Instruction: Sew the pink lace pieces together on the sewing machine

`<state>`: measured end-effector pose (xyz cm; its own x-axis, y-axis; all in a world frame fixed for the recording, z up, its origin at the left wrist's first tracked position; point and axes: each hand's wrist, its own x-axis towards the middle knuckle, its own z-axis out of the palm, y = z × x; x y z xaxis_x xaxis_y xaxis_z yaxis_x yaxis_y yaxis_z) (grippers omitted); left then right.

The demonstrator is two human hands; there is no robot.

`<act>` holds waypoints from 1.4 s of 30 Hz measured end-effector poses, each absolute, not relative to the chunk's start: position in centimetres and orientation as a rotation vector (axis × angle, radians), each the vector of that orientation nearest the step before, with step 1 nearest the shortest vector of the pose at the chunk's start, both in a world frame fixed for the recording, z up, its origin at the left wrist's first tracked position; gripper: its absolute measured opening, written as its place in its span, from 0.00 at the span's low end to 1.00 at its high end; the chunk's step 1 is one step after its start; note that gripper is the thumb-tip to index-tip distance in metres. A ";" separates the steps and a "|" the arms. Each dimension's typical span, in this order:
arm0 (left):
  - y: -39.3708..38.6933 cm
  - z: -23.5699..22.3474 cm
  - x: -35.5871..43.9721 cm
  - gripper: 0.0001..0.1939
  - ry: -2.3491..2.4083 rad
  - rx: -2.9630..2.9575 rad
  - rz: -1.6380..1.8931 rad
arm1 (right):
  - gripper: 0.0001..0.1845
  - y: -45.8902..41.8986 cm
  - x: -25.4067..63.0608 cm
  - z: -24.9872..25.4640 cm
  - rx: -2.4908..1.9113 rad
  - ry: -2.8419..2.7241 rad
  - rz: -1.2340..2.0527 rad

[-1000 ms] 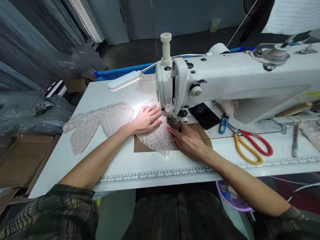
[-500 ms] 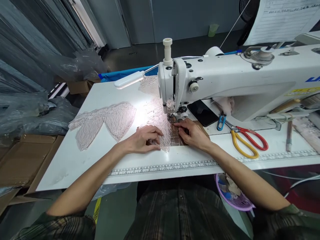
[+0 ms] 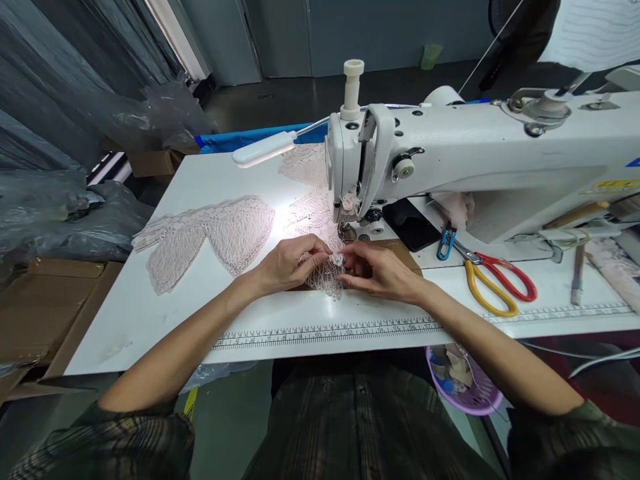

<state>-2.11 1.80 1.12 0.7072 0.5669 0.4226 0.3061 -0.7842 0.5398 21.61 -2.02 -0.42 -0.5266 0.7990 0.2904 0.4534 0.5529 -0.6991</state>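
Note:
A strip of pale pink lace (image 3: 326, 277) hangs between my two hands just in front of the sewing machine's (image 3: 370, 167) needle area. My left hand (image 3: 290, 263) pinches the lace's upper edge from the left, thumb and forefinger together. From the right, my right hand (image 3: 383, 270) pinches the same edge, its fingers curled. The lace runs back under the machine head to more lace (image 3: 313, 207) on the lit table. Beneath my hands lies a brown plate (image 3: 400, 257), partly covered. The needle tip is too small to make out.
A separate lace piece (image 3: 240, 233) lies left on the white table (image 3: 125, 320). Right of my hands are a black phone (image 3: 411, 225), blue thread snips (image 3: 447, 241) and red-and-yellow scissors (image 3: 493, 283). A lamp (image 3: 265, 149) hangs over the table; a purple basket (image 3: 473, 400) stands below its edge.
Both hands have come together at the lace, lifting and gathering its edge off the plate. Before, they lay flatter and farther apart. The view has shifted slightly.

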 end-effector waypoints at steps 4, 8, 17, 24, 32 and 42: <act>2.7 1.0 -1.4 0.19 0.519 2.736 0.707 | 0.07 -1.8 20.4 -0.4 -1.039 -2.142 0.638; 3.1 0.1 -1.5 0.07 0.514 2.741 0.866 | 0.11 -1.9 20.8 -0.7 -0.989 -2.132 0.560; 2.9 -1.7 -1.4 0.16 0.462 2.750 0.928 | 0.16 -3.9 21.4 -1.9 -0.882 -2.569 0.268; 1.9 -2.2 -0.9 0.11 0.531 2.860 0.926 | 0.14 -4.1 21.3 -2.2 -0.876 -2.567 0.231; 1.8 -2.2 -0.6 0.13 0.562 2.858 0.947 | 0.14 -4.2 21.2 -2.3 -0.754 -2.567 0.181; 1.1 -2.4 -0.3 0.12 0.593 2.921 0.951 | 0.11 -2.8 22.1 -0.4 -0.763 -2.550 0.644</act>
<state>-0.30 1.10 -2.40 0.7434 0.3580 0.5649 0.3499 -0.9281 0.1277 22.08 -2.81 -0.38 -0.7710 0.5901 0.2394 0.4057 0.7450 -0.5296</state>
